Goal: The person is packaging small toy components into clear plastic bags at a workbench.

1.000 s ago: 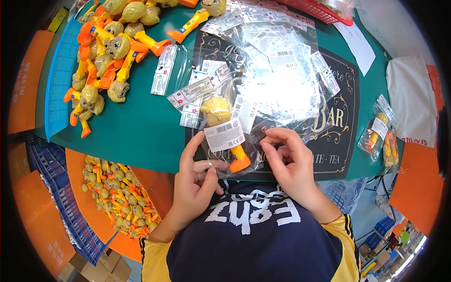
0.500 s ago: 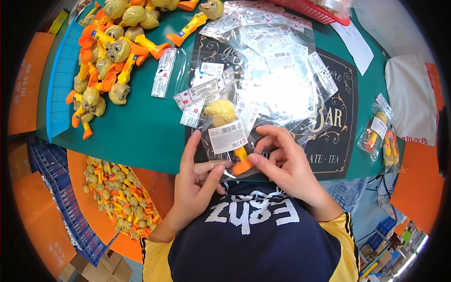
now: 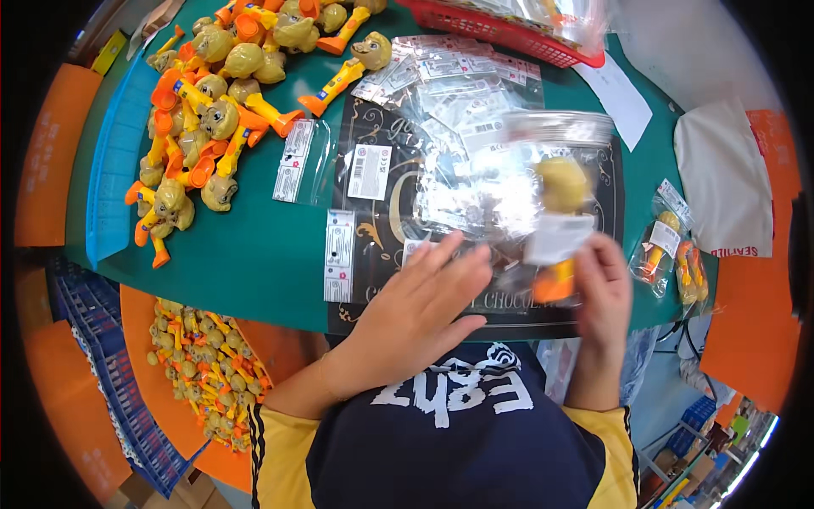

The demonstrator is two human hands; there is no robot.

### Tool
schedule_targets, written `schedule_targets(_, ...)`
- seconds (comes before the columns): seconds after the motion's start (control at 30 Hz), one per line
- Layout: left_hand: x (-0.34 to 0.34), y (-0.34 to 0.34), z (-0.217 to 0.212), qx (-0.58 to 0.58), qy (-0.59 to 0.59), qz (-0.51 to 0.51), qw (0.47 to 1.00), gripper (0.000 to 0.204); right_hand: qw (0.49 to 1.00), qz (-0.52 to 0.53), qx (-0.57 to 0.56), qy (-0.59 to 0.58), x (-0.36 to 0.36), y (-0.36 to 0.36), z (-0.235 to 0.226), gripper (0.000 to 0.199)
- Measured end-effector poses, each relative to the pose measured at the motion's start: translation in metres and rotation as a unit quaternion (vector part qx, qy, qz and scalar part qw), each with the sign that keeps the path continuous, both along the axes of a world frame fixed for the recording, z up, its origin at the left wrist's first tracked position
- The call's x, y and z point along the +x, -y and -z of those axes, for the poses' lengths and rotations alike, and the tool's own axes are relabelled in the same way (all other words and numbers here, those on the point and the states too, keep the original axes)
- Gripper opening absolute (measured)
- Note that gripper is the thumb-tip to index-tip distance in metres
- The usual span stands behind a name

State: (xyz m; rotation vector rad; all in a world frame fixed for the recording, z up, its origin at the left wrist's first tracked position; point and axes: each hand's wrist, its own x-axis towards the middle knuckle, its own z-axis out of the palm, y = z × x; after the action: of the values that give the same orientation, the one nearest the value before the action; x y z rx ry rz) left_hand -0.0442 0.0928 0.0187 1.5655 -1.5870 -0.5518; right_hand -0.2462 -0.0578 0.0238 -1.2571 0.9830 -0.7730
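Observation:
My right hand is closed on the edge of a clear plastic bag holding a toy figure with a yellow head and orange foot. A white label sits across its middle, and the bag is blurred by motion. My left hand is open and palm down, fingers stretched over the black printed mat. Beyond its fingertips lies a shiny heap of clear bags with printed header strips. One flat bag with a printed strip lies beside my left hand.
Loose yellow-and-orange toy figures are piled at the far left by a blue tray. More fill an orange bin below the green table. Bagged figures lie at the right, near a white cloth. A red basket stands at the back.
The bagged figure has moved right, away from my left hand, and is now in my right hand alone. My left hand has let go and flattened over the mat.

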Motion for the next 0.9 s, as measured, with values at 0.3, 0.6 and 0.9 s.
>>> schedule_targets(0.3, 0.027, -0.014, 0.012, 0.110, 0.182, 0.019, 0.977, 0.049, 0.721, 0.073, -0.460, -0.513, -0.130, 0.111, -0.001, 0.021)
schedule_targets(0.6, 0.047, -0.019, 0.013, 0.038, 0.200, -0.040, 0.978, 0.032, 0.799, -0.128, -0.503, -0.304, 0.043, 0.080, -0.058, 0.020)
schedule_targets(0.9, 0.017, -0.016, 0.017, 0.008, 0.181, -0.108, 0.978, 0.030, 0.619, -0.325, -0.699, -0.151, 0.265, 0.059, 0.003, 0.046)
